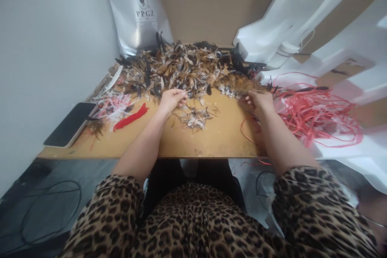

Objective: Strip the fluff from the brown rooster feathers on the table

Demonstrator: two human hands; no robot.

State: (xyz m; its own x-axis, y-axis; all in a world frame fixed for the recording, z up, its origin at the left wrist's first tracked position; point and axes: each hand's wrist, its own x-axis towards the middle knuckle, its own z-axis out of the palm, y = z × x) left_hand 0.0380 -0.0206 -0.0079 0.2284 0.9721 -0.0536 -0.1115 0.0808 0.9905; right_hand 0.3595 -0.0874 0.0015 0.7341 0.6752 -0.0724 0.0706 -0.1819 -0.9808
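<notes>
Over the near edge of a wide heap of brown, black and whitish feathers (181, 64), my left hand (173, 100) is closed in a pinch. What its fingertips hold, if anything, is too small to make out. My right hand (260, 101) is closed too, its fingers curled at a row of brown feathers (238, 84) with pale fluffy ends; what lies inside its grip is hidden. Between the hands lies a small loose pile of feather bits (198, 119) on the tan tabletop (211, 145).
A red bundle of strands (130, 117), pink and white scraps (113, 107) and a dark-screened phone (71, 125) lie left. Tangled red strips (317, 113) spread at right. Behind stand a silvery bag (139, 28) and a brown board (217, 4). A white cord-wound object (284, 54) sits back right.
</notes>
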